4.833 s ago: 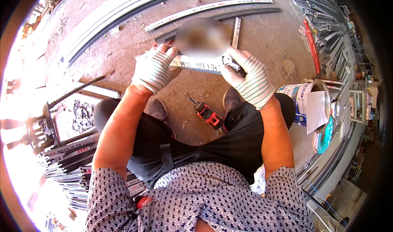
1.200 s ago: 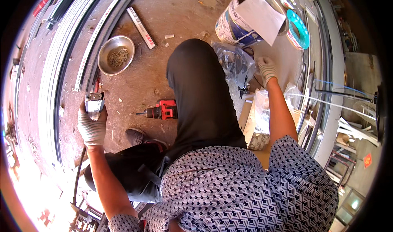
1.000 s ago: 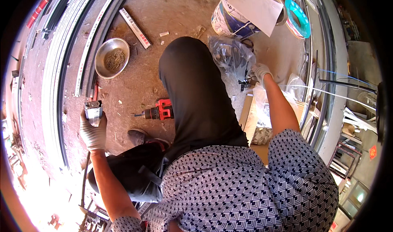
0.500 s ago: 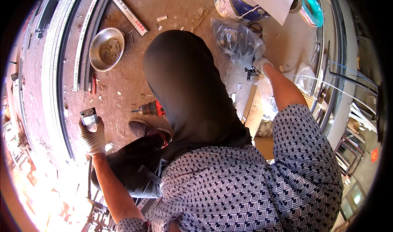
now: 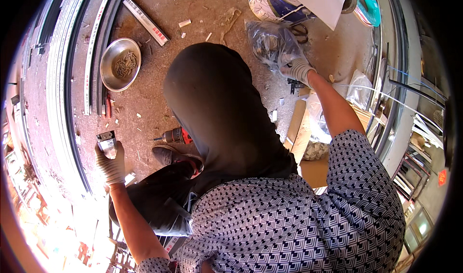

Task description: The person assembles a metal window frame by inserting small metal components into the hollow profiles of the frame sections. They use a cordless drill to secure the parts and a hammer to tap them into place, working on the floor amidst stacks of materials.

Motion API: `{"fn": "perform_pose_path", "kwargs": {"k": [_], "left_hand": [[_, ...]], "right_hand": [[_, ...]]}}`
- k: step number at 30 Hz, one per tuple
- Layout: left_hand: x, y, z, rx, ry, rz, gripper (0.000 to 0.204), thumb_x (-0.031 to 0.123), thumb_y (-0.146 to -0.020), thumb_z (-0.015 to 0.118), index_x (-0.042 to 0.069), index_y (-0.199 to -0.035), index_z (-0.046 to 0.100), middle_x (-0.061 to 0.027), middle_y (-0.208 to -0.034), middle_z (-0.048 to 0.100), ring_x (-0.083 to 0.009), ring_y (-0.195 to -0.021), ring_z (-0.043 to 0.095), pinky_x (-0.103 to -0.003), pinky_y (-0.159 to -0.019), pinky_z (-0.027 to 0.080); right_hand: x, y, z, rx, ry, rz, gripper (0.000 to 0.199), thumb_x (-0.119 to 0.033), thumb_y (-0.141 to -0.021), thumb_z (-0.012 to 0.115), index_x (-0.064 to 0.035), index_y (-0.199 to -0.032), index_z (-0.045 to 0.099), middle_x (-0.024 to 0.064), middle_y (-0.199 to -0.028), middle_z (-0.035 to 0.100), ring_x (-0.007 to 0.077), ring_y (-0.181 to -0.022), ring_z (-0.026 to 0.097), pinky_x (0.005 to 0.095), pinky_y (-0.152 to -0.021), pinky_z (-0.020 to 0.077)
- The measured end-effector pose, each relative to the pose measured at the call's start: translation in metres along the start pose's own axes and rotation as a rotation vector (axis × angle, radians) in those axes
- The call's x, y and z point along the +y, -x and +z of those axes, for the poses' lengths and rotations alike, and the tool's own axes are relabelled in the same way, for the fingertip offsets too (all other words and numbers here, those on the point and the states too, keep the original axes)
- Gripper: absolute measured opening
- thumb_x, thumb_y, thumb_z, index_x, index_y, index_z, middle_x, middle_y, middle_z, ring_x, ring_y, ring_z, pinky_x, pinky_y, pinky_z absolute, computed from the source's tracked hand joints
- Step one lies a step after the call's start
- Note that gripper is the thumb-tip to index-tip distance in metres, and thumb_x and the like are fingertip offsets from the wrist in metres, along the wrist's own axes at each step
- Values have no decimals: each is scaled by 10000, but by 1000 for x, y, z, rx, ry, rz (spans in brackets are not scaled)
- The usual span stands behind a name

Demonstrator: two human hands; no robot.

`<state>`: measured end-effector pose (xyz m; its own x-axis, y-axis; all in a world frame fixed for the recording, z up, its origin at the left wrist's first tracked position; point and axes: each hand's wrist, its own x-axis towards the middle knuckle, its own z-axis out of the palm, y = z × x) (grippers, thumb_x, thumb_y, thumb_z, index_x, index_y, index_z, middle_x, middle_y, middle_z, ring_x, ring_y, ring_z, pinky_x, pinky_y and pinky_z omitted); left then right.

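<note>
My left hand [image 5: 111,163], in a white glove, holds a short piece of silvery metal profile [image 5: 107,143] upright beside the long metal rails [image 5: 62,80] on the floor. My right hand [image 5: 298,70], also gloved, reaches far to the right and grips the edge of a clear plastic bag [image 5: 271,41] with small dark parts inside. A small black part [image 5: 294,86] lies just below that hand. My raised knee in dark trousers [image 5: 217,109] fills the middle and hides part of the floor.
A steel bowl of screws [image 5: 120,63] sits by the rails. A red power drill [image 5: 176,136] lies beside my shoe [image 5: 169,155]. A short labelled metal strip [image 5: 144,21], a paint bucket under white paper [image 5: 284,0], cardboard [image 5: 304,133] and more bags [image 5: 359,89] surround me.
Since the earliest frame I turned away from a profile held in both hands. In the last second my left hand sank lower with the metal piece and my right hand reached the plastic bag.
</note>
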<state>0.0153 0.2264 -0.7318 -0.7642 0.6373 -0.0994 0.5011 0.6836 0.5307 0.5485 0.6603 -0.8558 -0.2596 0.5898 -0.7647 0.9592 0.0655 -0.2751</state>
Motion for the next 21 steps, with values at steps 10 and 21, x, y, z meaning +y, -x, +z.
{"fn": "perform_pose_path", "kwargs": {"k": [10, 21], "left_hand": [[3, 1, -2, 36, 75, 22, 395, 119, -833, 811, 67, -1170, 612, -1, -940, 656, -106, -817, 583, -277, -761, 514], [2, 6, -7, 80, 81, 59, 422, 229, -843, 839, 27, -1130, 604, -30, -934, 661, -137, -830, 555, -298, -794, 490]], "right_hand": [[31, -17, 10, 405, 170, -42, 504, -413, -999, 522, -64, -1356, 591, 223, -1260, 669, 404, -1199, 614, 421, -1037, 464], [-150, 5, -93, 383, 90, -293, 411, -383, -1018, 491, -18, -1112, 653, 169, -972, 719, 351, -890, 667, 421, -858, 509]]}}
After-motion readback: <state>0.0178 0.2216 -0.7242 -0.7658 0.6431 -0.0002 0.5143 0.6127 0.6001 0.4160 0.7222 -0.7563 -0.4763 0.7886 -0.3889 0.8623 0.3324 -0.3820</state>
